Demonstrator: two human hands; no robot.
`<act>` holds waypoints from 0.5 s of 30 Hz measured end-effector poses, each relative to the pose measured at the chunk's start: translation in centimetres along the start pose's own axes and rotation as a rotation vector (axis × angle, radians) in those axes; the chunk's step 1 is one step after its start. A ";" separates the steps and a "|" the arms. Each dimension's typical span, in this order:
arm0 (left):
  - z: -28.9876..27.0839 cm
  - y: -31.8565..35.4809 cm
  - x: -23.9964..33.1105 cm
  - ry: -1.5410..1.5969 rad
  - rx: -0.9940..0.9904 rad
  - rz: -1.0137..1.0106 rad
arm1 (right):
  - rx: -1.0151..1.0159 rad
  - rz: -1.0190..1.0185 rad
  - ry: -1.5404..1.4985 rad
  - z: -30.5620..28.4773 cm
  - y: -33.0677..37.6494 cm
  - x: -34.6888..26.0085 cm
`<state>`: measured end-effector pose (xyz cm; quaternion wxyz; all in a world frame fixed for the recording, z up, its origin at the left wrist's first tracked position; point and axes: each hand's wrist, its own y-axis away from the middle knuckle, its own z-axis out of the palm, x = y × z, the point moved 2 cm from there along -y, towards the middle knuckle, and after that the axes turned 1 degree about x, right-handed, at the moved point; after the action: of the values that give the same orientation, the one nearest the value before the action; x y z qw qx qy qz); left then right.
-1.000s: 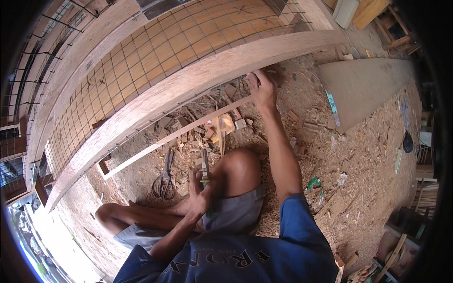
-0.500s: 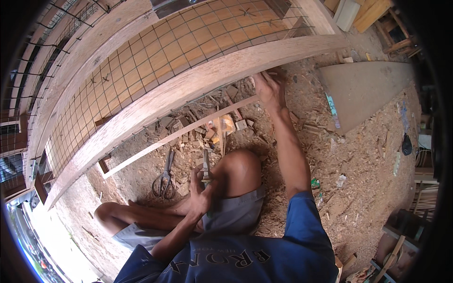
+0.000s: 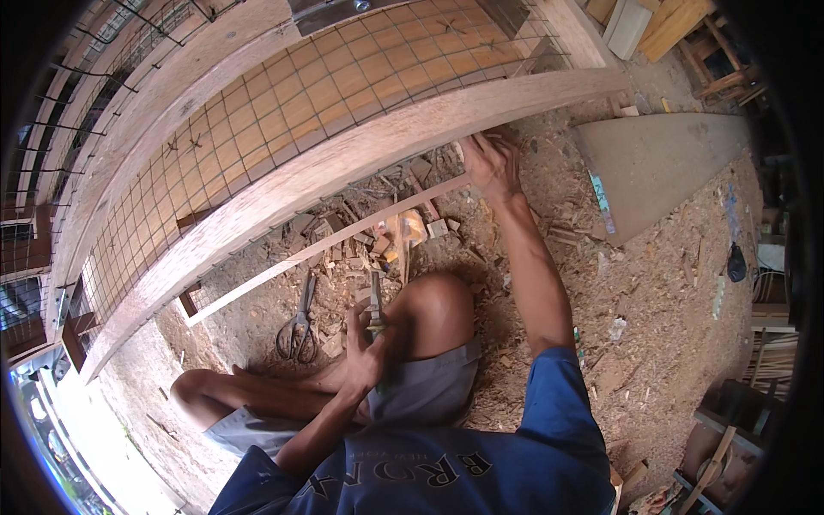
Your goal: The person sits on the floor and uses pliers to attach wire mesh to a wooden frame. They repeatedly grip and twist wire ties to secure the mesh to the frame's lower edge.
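Observation:
My right hand (image 3: 492, 165) reaches out to the underside of a pale curved wooden beam (image 3: 343, 148). Its fingers are closed round the right end of a thin wooden strip (image 3: 330, 243), which runs below the beam; part of the grip is hidden. My left hand (image 3: 366, 350) rests by my bent knee, fingers wrapped round a chisel-like tool (image 3: 375, 296) whose flat metal blade points away from me. Most of its handle lies hidden in the hand. Left of that hand, a pair of dark scissors (image 3: 297, 330) lies on the ground.
Wire mesh (image 3: 283, 94) covers the large wooden frame ahead. Wood offcuts (image 3: 343, 245) and shavings litter the dirt floor beneath the strip. A flat brown board (image 3: 661, 163) lies at the far right, with a small black object (image 3: 736, 263) near it. Planks (image 3: 635, 30) stand beyond.
My right forearm has shifted slightly to the right, and the fingers at the strip's end have moved a little. The left hand and its tool look the same.

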<state>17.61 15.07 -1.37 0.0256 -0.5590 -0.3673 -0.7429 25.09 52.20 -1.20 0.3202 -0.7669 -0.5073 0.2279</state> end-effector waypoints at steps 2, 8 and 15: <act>0.0 0.0 0.0 0.005 -0.006 -0.003 | -0.012 -0.003 -0.005 0.0 0.0 0.1; 0.0 -0.1 0.0 0.010 -0.012 0.025 | -0.039 -0.006 -0.002 0.0 0.0 0.2; -0.1 0.0 0.3 -0.044 -0.026 0.020 | -0.030 -0.036 -0.007 -0.5 -0.6 0.1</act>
<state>17.39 15.12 -1.10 0.0178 -0.5791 -0.3525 -0.7349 25.12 52.36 -0.46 0.3109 -0.7615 -0.5255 0.2174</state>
